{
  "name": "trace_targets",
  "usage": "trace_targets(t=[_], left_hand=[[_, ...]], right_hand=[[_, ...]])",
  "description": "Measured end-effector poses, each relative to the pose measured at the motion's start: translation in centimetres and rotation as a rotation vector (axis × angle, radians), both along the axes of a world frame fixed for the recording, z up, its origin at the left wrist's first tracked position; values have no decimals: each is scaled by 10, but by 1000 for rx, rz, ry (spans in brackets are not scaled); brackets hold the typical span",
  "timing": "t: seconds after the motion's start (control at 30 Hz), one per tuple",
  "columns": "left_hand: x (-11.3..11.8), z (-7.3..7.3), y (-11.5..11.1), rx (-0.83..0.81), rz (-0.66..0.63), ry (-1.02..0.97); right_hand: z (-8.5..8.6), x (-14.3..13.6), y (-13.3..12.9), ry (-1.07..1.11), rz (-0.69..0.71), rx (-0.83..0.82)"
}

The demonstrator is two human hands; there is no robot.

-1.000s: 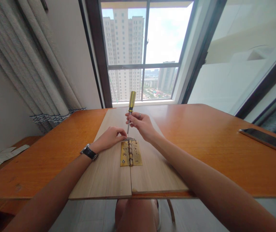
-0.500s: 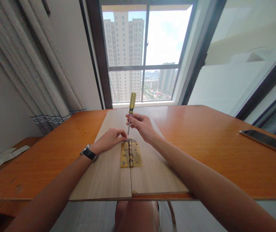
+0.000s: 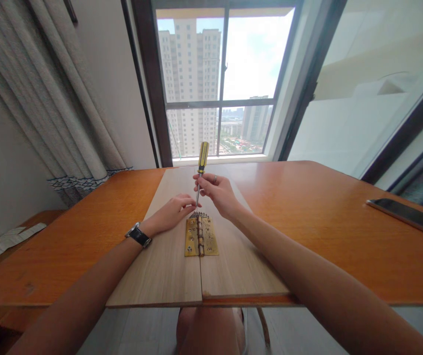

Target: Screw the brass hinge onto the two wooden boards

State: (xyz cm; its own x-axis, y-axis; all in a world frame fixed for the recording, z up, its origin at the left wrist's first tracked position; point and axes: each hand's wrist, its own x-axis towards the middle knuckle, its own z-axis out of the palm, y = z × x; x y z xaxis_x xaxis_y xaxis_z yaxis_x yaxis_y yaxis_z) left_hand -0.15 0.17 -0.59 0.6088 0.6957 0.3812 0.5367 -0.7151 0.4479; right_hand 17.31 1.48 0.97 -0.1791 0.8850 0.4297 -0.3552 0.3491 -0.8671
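Observation:
My right hand (image 3: pixel 216 193) grips a screwdriver (image 3: pixel 203 157) by its metal shaft, with the yellow-and-black handle pointing up. At the lower end of the shaft, my left hand (image 3: pixel 176 209) has its fingertips pinched together; anything between them is too small to make out. Just below the fingers, several screws (image 3: pixel 201 215) lie in a row along the far edge of a brass hinge (image 3: pixel 192 237). The hinge lies unfolded, its knuckle over the seam between a left wooden board (image 3: pixel 159 276) and a right wooden board (image 3: pixel 241 276).
An orange-brown wooden table (image 3: pixel 326 227) carries the boards. A dark phone (image 3: pixel 411 217) lies near its right edge. Beyond the table is a window (image 3: pixel 220 103), with a grey curtain (image 3: pixel 48 98) at the left. White strips (image 3: pixel 9 242) rest on a lower surface at far left.
My left fingertips have lifted from the row of screws up to the screwdriver's lower end. The right hand and screwdriver have hardly moved.

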Motion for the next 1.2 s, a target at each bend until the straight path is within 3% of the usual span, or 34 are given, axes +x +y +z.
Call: trace_targets(t=[0.4,0.53,0.73,0.9,1.2], left_hand=[[2,1,-4,-19,-18,19],[-1,0,1,3,9,-81],[-7,6,0,26,87,-201],[-8,6,0,75,182,-329],[-4,14,-3,99,242,-346]], right_hand=[[2,0,-3,-17,9,-19],[2,-1,-10,-79,192,-33],[5,-7,-29,-360,516,-42],[7,-10,-34,-428,575,-47],[5,-12,-35,-423,615,-47]])
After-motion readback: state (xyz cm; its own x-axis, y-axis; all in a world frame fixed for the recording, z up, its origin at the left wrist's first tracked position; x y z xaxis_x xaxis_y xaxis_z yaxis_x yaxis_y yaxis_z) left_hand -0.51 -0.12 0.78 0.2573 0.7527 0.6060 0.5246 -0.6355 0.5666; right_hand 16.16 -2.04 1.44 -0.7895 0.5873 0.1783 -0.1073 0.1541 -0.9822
